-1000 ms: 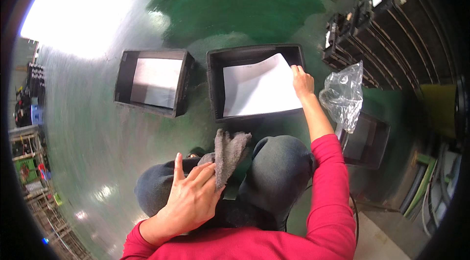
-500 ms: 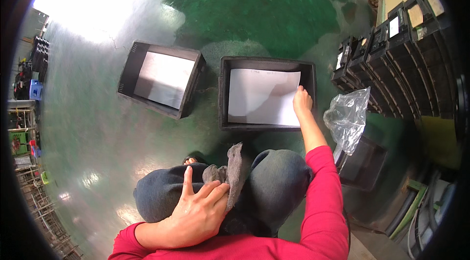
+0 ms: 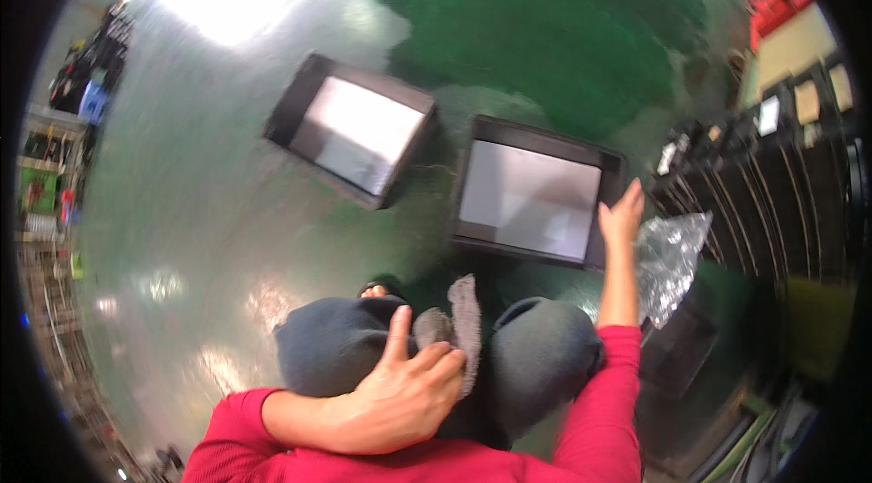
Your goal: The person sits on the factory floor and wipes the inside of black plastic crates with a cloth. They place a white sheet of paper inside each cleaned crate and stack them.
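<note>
My left hand (image 3: 409,397) rests over my lap, closed on a grey cloth (image 3: 465,324) that stands up between my knees; its index finger stretches out. At the right side of a black crate (image 3: 549,258), my right hand (image 3: 621,215) has thumb and fingers apart, with nothing visible in it. The hand overlaps the crate's right wall; motion blur hides whether it touches. A white sheet (image 3: 531,197) lies flat on the crate's bottom. To the left, a second black crate (image 3: 295,101) also has a white sheet (image 3: 363,129) inside.
A crumpled clear plastic bag (image 3: 672,265) lies right of my right forearm, by a dark bin (image 3: 677,351). Stacked black crates (image 3: 772,183) line the right side. Shelving (image 3: 50,174) runs along the left. The floor (image 3: 200,210) is glossy green.
My right hand has let go of the sheet's right edge and moved right to the crate's side, its fingers spreading. The whole view has turned and shifted. My left hand keeps the cloth.
</note>
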Demonstrator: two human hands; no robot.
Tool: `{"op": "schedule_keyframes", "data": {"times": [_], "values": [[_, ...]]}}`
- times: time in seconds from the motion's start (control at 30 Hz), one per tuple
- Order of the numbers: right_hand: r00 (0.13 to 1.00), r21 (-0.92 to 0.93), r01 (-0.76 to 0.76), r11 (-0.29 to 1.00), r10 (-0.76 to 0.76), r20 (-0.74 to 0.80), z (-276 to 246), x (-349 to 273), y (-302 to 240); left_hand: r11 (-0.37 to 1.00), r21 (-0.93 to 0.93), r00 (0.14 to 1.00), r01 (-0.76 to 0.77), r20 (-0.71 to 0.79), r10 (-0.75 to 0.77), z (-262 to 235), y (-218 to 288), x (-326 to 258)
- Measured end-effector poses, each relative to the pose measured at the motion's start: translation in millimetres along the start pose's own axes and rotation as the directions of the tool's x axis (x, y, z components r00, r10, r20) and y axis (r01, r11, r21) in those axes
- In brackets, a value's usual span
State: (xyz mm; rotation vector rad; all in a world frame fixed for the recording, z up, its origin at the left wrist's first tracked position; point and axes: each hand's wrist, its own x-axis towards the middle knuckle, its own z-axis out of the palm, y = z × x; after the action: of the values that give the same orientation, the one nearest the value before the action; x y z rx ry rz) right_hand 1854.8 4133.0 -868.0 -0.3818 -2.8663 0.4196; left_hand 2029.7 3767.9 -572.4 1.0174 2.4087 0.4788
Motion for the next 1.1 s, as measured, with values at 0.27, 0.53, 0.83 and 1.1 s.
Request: {"op": "schedule_keyframes", "data": {"times": [0.27,0.53,0.83,1.1], "values": [[0.716,0.545,-0.601,0.585,0.09,0.692,-47,-5,26,0.995,0.085,0.995,-0.044,-0.087,0.051,18,-1,-13],[0.594,0.501,-0.657,0.563,-0.023,0.804,-79,-11,-187,0.985,0.168,0.988,-0.049,-0.137,0.073,22,-5,-16],[0.329,0.445,-0.776,0.447,-0.316,0.89,-29,-35,-333,0.995,0.097,0.973,-0.024,-0.226,0.045,16,-12,-33],[0.3,0.416,-0.777,0.473,-0.302,0.905,-3,-39,-370,0.999,0.037,0.974,-0.019,-0.226,0.027,13,-24,-49]]}}
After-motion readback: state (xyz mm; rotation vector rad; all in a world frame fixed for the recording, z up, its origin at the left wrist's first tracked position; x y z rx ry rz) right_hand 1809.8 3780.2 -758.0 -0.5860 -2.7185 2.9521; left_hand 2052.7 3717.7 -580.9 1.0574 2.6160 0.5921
